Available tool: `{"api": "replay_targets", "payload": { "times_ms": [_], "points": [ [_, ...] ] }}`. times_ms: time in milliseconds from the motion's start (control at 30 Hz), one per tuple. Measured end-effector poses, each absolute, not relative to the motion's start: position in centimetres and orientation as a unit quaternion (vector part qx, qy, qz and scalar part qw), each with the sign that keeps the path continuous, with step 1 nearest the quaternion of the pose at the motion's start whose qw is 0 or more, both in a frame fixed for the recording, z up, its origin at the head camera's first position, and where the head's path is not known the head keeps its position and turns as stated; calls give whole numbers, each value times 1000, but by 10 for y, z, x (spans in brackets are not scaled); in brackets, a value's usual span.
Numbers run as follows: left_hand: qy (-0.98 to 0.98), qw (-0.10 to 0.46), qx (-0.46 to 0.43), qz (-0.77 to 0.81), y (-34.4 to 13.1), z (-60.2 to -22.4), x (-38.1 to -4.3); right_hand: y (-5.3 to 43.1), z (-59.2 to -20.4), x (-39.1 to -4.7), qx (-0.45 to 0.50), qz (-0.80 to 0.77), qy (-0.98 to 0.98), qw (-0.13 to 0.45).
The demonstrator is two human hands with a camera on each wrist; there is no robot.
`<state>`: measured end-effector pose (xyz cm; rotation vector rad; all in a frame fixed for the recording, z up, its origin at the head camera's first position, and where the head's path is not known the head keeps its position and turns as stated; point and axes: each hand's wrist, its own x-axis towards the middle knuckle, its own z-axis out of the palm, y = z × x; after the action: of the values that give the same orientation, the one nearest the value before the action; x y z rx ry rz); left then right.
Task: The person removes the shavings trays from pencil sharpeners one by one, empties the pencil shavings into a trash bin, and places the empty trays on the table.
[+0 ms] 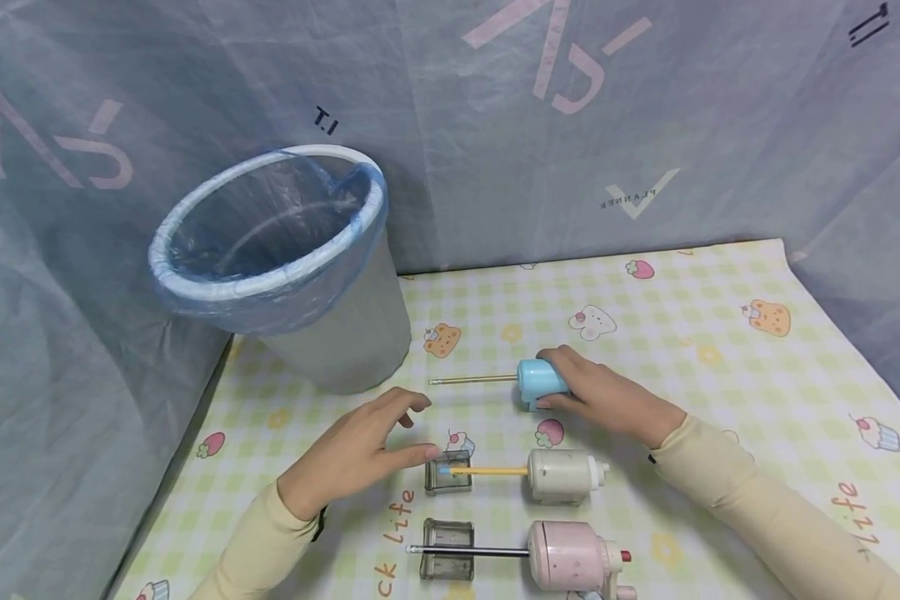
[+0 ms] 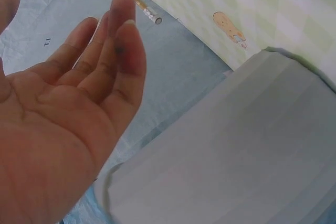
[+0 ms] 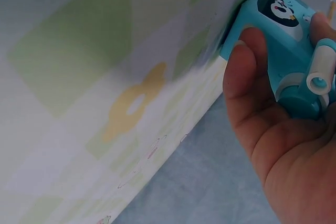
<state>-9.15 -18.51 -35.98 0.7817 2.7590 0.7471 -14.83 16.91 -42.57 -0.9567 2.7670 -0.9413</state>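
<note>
My right hand grips a light-blue crank pencil sharpener from its crank end. In the right wrist view, its panda picture and white crank handle show between the fingers and palm. A gold pencil sticks out of the sharpener's front, pointing left. My left hand hovers near the pencil's eraser end with fingers slightly bent and nothing in them. Its thumb overlaps a clear grey drawer in the head view. Over that drawer reaches a yellow pencil set in a white sharpener.
Nearest me lies a pink sharpener holding a black pencil, whose end lies over another clear grey drawer. A grey bin with a blue liner stands at the back left. The checked tablecloth meets a grey-blue cloth backdrop.
</note>
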Motion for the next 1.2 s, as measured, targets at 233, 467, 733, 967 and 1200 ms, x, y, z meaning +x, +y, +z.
{"api": "replay_targets", "payload": {
  "times_ms": [233, 467, 733, 967, 1200],
  "points": [
    [924, 94, 271, 254, -184, -362, -91, 169, -426, -148, -306, -308, 900, 34],
    [922, 109, 274, 251, -182, -368, -93, 169, -427, -147, -307, -313, 898, 27],
    [919, 109, 281, 254, -179, -372, -94, 169, -428, -145, -307, -309, 900, 15],
    [920, 110, 279, 252, -178, -373, -95, 169, -428, -144, -306, -307, 901, 12],
    [918, 114, 279, 257, -178, -375, -95, 170, -430, -143, -301, -315, 900, 13]
  ]
}}
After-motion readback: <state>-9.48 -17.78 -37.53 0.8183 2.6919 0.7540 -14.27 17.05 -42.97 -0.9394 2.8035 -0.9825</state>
